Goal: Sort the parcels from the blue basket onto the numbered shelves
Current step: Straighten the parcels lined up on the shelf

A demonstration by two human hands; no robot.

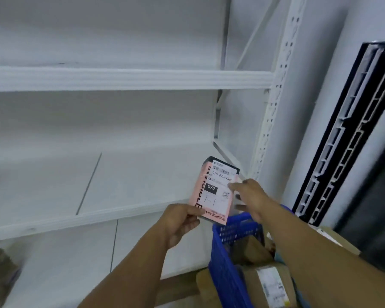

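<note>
Flat pink parcel point(211, 192), glossy label point(220, 187)

Both hands hold pink parcel point(211, 192) above blue basket point(229, 245); left hand point(180, 223) bottom corner, right hand point(251, 194) right edge.

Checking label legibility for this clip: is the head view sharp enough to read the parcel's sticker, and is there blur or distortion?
Head view: the pink parcel reads "070" clearly; smaller print is soft. Right hand is motion-blurred, shelf edges bow from the wide lens; lighting is flat, without glare.
</note>
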